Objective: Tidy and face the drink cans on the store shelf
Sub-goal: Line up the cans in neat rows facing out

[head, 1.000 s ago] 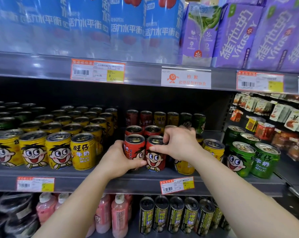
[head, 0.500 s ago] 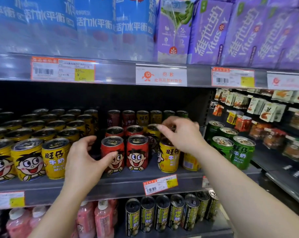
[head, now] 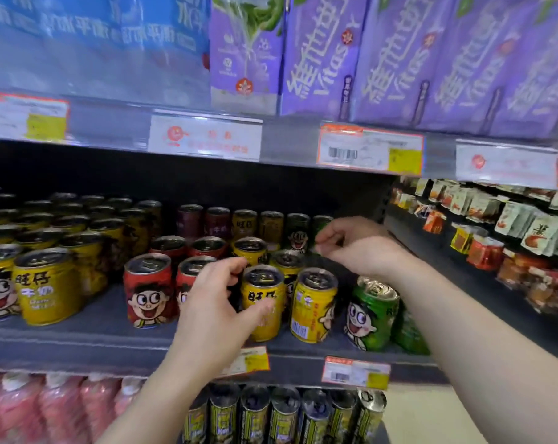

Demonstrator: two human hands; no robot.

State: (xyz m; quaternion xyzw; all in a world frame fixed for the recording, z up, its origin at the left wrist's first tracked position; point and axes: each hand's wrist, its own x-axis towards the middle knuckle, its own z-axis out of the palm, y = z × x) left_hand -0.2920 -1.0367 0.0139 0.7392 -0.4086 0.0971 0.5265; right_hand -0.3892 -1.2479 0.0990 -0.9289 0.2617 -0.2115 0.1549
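Note:
Cartoon-face drink cans stand in rows on the middle shelf [head: 79, 341]. A red can [head: 147, 291] faces front at the shelf edge. To its right a yellow can [head: 264, 299] shows its lettering. Another yellow can [head: 312, 306] is turned with its barcode forward. A green can [head: 370, 315] leans at the right. My left hand [head: 220, 309] hovers with fingers apart, curled in front of a second red can and the lettered yellow can, gripping neither. My right hand [head: 354, 248] reaches above the rear green cans, fingers loosely curled and holding nothing.
A block of yellow cans [head: 47, 283] fills the shelf's left side. Purple drink cartons [head: 383, 59] and blue packs sit on the shelf above. Dark cans [head: 284, 415] and pink bottles [head: 47, 408] stand on the shelf below. Snack packets [head: 511, 232] hang on racks at right.
Both hands let go of the two red cans and moved right. The left hand is now in front of the yellow can, the right hand further back over the green cans. The view shifted right.

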